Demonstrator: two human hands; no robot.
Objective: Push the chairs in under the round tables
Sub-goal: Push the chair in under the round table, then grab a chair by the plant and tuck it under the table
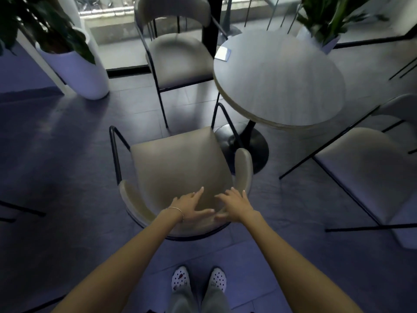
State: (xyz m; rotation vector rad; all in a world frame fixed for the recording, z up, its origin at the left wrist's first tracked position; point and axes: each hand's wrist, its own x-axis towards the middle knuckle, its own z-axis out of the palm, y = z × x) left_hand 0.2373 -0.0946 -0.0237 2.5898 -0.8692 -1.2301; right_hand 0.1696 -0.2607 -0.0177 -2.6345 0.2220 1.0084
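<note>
A beige cushioned chair (178,163) with a black metal frame stands right in front of me, its curved backrest nearest me. It stands left of the round grey table (279,80), outside the tabletop. My left hand (191,205) and my right hand (234,204) hover side by side over the backrest's middle, fingers spread; whether they touch it I cannot tell. A second beige chair (178,57) stands at the table's far left. A third chair (365,168) is at the right of the table.
A tall white planter (74,66) with a dark-leaved plant stands at the left. Another potted plant (325,21) is behind the table. A small white card (223,53) lies on the tabletop. The table's black round base (252,143) sits close to the near chair's front leg.
</note>
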